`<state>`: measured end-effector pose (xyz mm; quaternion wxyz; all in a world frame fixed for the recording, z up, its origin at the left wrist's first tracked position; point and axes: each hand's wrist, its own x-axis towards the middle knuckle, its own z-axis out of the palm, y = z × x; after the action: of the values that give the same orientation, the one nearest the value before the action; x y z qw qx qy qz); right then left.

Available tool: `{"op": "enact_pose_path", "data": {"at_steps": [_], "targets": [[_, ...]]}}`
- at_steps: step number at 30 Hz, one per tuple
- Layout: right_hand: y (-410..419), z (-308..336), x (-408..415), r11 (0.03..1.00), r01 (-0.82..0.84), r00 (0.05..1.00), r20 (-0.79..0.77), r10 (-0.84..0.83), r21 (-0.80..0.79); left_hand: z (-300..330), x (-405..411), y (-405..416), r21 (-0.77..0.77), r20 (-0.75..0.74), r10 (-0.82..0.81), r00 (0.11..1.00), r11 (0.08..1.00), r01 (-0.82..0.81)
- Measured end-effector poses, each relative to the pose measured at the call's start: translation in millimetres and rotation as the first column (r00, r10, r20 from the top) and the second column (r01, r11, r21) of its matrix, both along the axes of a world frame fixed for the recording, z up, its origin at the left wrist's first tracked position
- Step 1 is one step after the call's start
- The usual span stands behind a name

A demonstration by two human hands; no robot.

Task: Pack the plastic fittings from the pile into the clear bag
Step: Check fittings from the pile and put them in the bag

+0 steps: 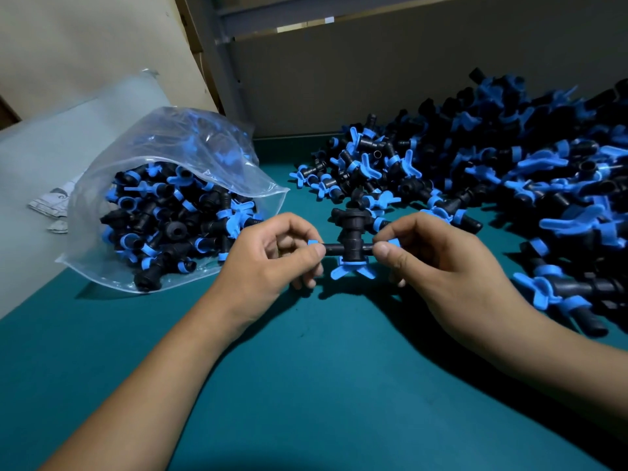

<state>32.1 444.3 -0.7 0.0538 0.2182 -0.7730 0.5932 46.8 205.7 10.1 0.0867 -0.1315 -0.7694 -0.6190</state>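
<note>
Both hands pinch one black-and-blue fitting [350, 250] above the green desk [306, 368]: the left hand [272, 260] grips its left end, the right hand [438, 263] its right end. The bag [176, 205], part-filled, lies left; the pile [492, 185] spreads right.

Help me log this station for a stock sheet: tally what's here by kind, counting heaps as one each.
Clear bag, part filled with fittings: 1
Loose pile of fittings: 1
Fitting held up, pinched by left hand and right hand: 1
Hands: 2
Total: 5
</note>
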Motion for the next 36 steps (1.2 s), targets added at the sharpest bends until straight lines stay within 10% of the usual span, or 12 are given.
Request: {"op": "enact_pose_path", "data": {"at_steps": [26,36], "targets": [[2.2,6.8,5.1,0.993,0.055,0.959,-0.284,-0.023,0.106,4.5,3.8,-3.8,0.072,-0.011,-0.121,0.993,0.99,0.121],[2.2,-4.3,4.7,0.995,-0.08,0.988,-0.129,0.088,0.062,9.4,2.9,-10.5,0.253,0.041,-0.195,0.98,0.951,0.179]]}}
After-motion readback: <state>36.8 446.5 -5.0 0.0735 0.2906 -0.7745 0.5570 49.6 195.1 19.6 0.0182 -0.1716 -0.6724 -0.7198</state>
